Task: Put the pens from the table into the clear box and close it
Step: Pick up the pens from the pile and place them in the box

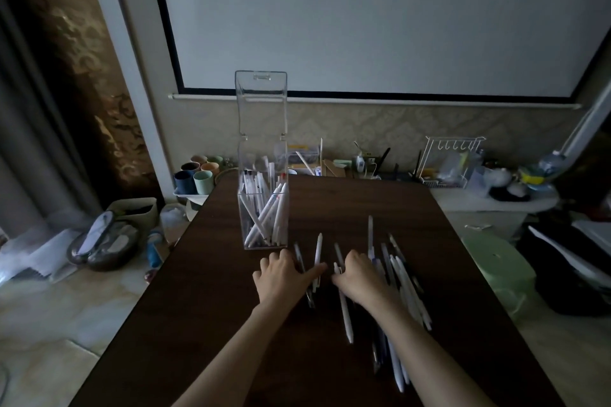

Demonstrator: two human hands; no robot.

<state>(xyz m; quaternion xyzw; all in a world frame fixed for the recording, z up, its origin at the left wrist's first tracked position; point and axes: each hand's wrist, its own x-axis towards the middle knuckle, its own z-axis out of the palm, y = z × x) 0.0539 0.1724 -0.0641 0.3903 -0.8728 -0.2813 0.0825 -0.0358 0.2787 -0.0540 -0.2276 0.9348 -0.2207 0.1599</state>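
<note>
Two bare forearms reaching in from the near edge over a dark wooden table (205, 291). Left hand (281, 277) palm down, fingers spread and flat, pressing on a couple of pens, thumb stretched rightward across a white pen (318, 253). Right hand (358, 276) just beside it, also palm down, fingers loosely curled over the left part of a pile of loose pens (405, 294); whether any pen is actually pinched, impossible to tell. Pile made of white and dark pens, lying mostly lengthwise, fanned out to the right of the right wrist and trailing back toward the near edge. One long white pen (345, 314) under the right hand, tip pointing nearward.

Just beyond the left hand, upright on the table: the clear box (263, 208), tall and narrow, already holding a bunch of white pens leaning at angles. Hinged lid (261, 102) swung up, standing vertical above the box mouth.

Farther back, past the table's far edge: coloured cups (196, 175), a white wire rack (449, 158), and a large projection screen (380, 16) on the wall.
</note>
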